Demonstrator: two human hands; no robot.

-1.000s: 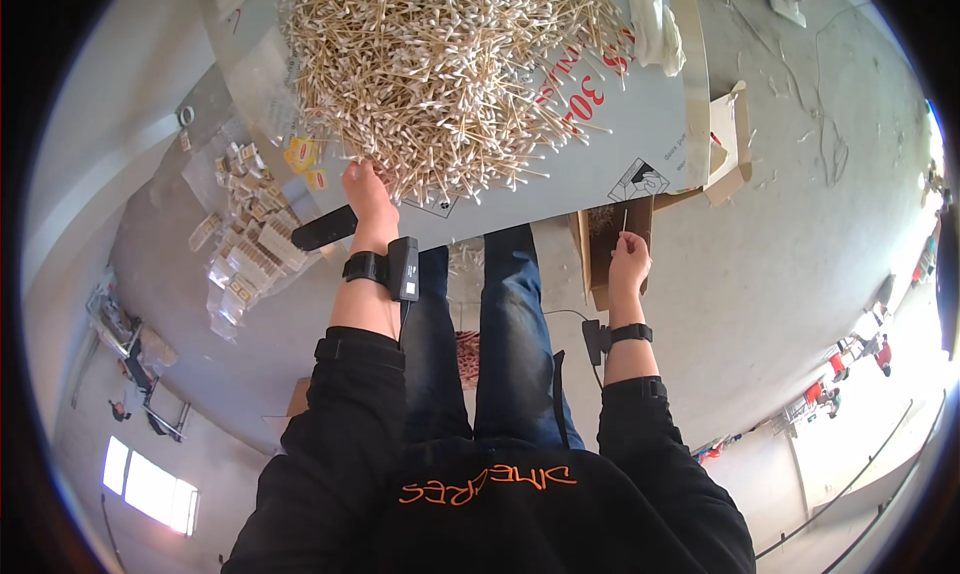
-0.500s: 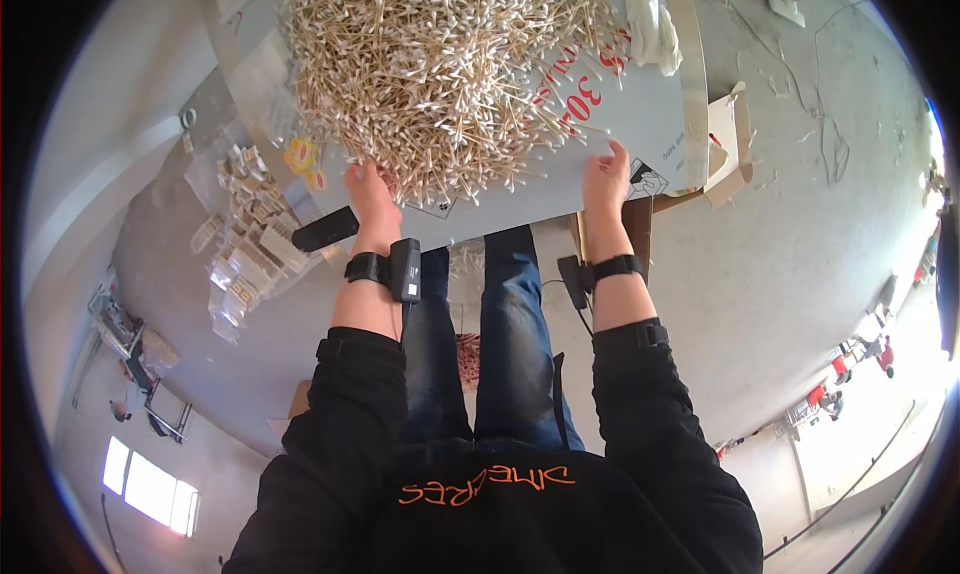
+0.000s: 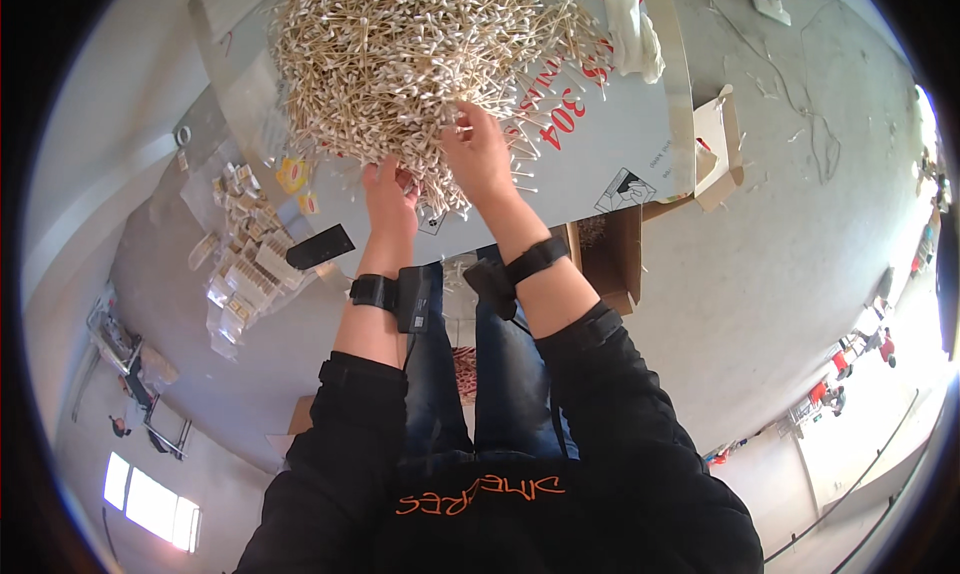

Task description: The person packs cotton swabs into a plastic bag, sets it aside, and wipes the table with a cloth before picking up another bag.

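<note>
A big heap of cotton swabs [image 3: 400,64] with white tips and pale sticks covers much of a grey printed sheet [image 3: 590,174]. At the heap's near edge, my left hand [image 3: 392,202] is closed with bent fingers; what lies in them is hidden. Just to its right and farther in, my right hand [image 3: 480,156] reaches over the heap, its fingers curled onto some swabs. Loose swabs stick out around both hands.
A dark flat rectangular object [image 3: 320,246] lies left of my left wrist. Yellow packets [image 3: 293,176] and many small packed bundles [image 3: 245,249] are farther left. White gloves [image 3: 632,39] rest at the sheet's right. Open cardboard boxes [image 3: 720,144] stand beyond its right edge.
My right hand has swung left from the sheet's right side onto the heap, its fingers now curled in. My left hand has shifted slightly right along the heap's near edge.
</note>
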